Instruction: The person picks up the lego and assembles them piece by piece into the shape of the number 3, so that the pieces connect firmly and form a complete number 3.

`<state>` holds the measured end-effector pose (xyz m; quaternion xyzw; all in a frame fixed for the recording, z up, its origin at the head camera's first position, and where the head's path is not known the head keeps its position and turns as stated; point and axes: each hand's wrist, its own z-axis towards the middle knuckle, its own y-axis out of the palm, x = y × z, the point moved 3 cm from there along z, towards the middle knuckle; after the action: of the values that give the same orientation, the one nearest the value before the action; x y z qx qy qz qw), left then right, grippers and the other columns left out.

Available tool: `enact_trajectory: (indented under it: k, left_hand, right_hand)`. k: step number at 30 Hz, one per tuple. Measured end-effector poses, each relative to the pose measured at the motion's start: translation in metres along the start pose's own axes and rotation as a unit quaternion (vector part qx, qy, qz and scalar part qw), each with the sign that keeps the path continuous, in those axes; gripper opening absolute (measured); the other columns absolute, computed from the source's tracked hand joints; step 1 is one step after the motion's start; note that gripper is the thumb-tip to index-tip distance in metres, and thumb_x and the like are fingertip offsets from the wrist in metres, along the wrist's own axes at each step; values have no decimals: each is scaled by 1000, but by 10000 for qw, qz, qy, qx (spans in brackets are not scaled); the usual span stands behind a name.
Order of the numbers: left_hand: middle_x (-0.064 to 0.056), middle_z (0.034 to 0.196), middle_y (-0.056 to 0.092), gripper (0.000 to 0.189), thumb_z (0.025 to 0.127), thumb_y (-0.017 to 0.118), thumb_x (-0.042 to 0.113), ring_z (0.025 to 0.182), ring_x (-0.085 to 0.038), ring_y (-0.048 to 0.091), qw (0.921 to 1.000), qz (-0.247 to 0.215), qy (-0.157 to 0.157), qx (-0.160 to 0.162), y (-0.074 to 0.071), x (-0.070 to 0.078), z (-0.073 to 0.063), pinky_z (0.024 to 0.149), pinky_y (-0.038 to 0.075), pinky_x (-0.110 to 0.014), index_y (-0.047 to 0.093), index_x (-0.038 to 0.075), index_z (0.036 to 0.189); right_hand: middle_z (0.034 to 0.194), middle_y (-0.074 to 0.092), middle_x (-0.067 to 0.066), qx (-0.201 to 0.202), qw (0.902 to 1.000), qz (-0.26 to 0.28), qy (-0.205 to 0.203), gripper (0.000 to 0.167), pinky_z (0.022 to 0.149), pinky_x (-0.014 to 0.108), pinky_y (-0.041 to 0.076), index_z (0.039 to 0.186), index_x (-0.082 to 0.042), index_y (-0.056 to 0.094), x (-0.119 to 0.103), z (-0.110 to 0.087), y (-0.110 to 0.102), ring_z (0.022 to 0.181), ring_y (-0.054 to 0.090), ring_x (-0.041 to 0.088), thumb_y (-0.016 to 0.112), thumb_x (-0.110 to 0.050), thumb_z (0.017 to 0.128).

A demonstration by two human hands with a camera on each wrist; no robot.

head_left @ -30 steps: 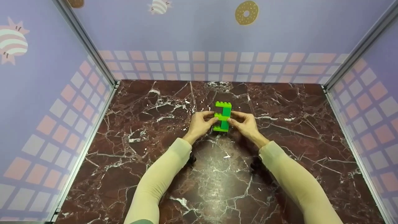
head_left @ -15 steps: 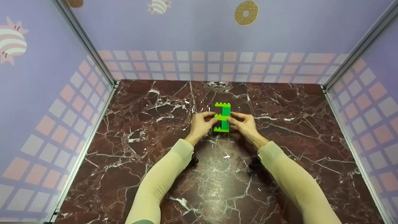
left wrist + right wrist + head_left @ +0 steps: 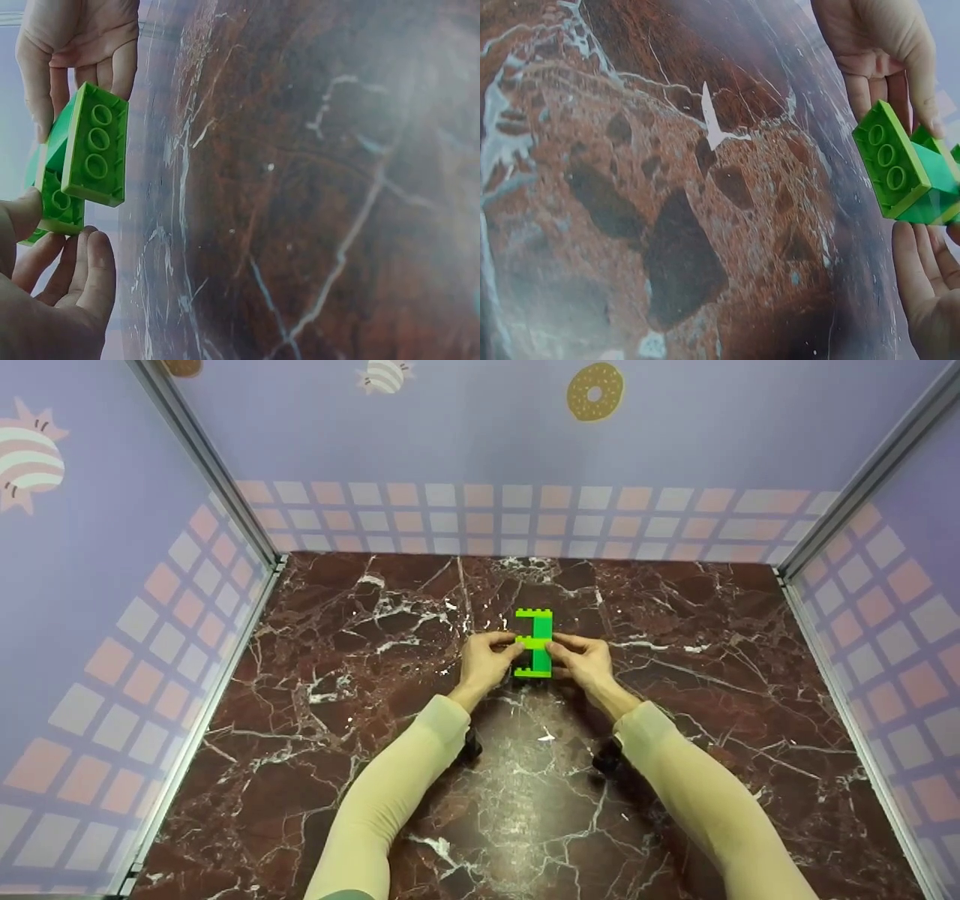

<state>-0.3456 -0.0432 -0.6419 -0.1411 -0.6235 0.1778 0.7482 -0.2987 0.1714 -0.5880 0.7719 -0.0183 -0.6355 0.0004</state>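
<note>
A stack of toy building bricks (image 3: 541, 625), lime and darker green, is joined into an E-like shape with three lime bars reaching left. My left hand (image 3: 486, 664) pinches the left end of the middle bar between thumb and fingers. On the opposite side, my right hand (image 3: 589, 660) grips the green upright side, its thumb at the middle bar. In the left wrist view, the hollow underside of the lowest lime brick (image 3: 96, 146) shows its round tubes. The right wrist view has that same lime brick (image 3: 890, 161) tilted, with fingers above and below it.
Under the hands lies a dark red marbled tabletop (image 3: 480, 810) with white veins. A lilac back wall (image 3: 480, 442) and side walls with printed tiles and sweets enclose it. Dark wrist-worn devices (image 3: 607, 757) show below the sleeves.
The brick stack has shifted slightly left and turned a little, so its face stands squarer to the head view. Both hands keep their hold, and the right forearm has moved slightly left.
</note>
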Motion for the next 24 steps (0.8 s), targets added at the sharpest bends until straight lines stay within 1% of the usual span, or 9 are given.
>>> enact_trajectory:
  k: [1,4,7,11,14,16,20,24]
  left_hand:
    - [0,112,89,26,92,92,32,97,-9,82,10000,65,-54,5,0,0,0,88,67,-27,91,18,114]
    - [1,110,89,26,91,93,36,101,-14,83,9997,234,-65,59,3,-9,3,92,67,-34,91,19,111]
    - [2,107,89,26,91,93,39,103,-17,83,9993,346,-164,34,4,-9,3,94,67,-37,92,20,108]
    - [3,105,89,25,91,94,39,101,-16,83,9982,451,-397,1,2,-4,-1,94,67,-37,92,20,107]
    - [3,103,90,23,92,93,39,99,-15,82,9972,557,-497,1,-1,4,-5,93,67,-36,92,20,105]
    - [4,102,90,23,92,93,39,98,-15,82,9968,629,-503,7,-2,8,-7,92,66,-36,92,20,104]
    - [5,101,89,21,91,94,39,98,-15,82,9964,697,-483,17,-1,7,-7,93,66,-37,93,22,102]
    - [4,102,90,21,91,94,39,101,-17,83,9949,831,-579,9,0,8,-7,96,66,-39,93,22,101]
  right_hand:
    - [112,87,12,10,10000,-4,9,45,76,34,72,142,5,74,0,0,0,85,84,13,82,-12,102]
    - [113,87,14,45,10000,-55,41,46,75,33,72,141,7,74,1,-1,1,82,82,10,84,-11,100]
    - [117,86,19,68,9999,-101,113,46,74,31,71,140,9,73,2,-2,2,82,81,9,84,-9,99]
    - [129,81,26,106,9995,-248,176,48,74,28,71,141,8,73,5,-2,3,82,82,9,85,-10,98]
    - [134,79,29,158,9992,-305,207,49,75,28,71,139,8,75,7,-1,4,80,83,10,88,-9,95]
    - [134,78,31,171,9991,-310,233,48,75,28,71,137,8,76,7,-1,4,79,84,10,89,-8,94]
    - [132,79,30,220,9986,-406,263,46,75,27,70,135,8,77,7,-2,5,76,83,9,90,-7,94]
    - [123,82,27,246,9981,-508,266,45,72,27,70,133,7,78,6,-2,5,71,81,7,91,-7,93]
